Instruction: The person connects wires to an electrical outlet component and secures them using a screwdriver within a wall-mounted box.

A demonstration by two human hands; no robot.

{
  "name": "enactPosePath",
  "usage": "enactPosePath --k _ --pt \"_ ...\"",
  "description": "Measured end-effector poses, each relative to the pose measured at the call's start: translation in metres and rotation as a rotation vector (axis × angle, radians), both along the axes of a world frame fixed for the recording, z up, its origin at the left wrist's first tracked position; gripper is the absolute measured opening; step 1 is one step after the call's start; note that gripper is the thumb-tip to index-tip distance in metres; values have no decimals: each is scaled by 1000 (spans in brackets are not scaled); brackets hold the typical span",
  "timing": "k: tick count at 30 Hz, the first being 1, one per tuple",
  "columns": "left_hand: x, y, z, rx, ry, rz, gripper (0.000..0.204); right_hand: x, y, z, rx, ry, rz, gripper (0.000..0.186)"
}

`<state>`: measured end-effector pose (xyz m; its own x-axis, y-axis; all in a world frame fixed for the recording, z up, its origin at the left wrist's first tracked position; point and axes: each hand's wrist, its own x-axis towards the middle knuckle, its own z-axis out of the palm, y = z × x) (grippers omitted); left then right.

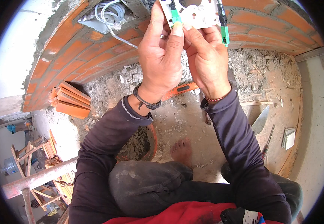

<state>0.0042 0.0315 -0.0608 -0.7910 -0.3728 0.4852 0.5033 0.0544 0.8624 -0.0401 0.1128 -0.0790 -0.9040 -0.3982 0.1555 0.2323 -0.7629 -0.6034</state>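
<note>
A white plastic mounting plate (197, 18) is up at the top edge, in front of the brick wall, its upper part cut off by the frame. Green clip-like connectors sit at its sides: one (175, 15) by my left thumb, another (225, 35) hanging at the right. My left hand (160, 59) grips the plate's lower left, thumb pressed near the green connector. On the lower edge, my right hand (208, 59) pinches the plate with its thumb close to the left one. The fingers behind the plate are partly hidden.
Coiled grey cable (109, 14) hangs from a wall recess at upper left. Loose bricks (72, 100) lie below the brick wall (76, 56). On the floor are an orange level (180, 89), a mortar bucket (153, 140), a trowel (260, 120) and a screwdriver (269, 140). A pipe (42, 179) crosses lower left.
</note>
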Motion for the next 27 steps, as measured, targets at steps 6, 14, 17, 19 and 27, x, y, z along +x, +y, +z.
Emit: enactPosePath --k 6,14,17,19,27 --pt "0 2 -4 17 2 16 60 -1 -1 -5 -28 -7 10 33" --pt "-2 7 -8 10 48 66 56 2 -2 -6 -37 -42 15 34" --pt "-2 7 -7 10 55 82 54 2 -2 -6 -12 -24 26 35" --pt "-3 5 -7 18 31 93 52 0 -2 -11 33 25 52 35" --pt "0 3 -3 -303 -17 257 53 2 -2 -2 -52 -63 -8 33"
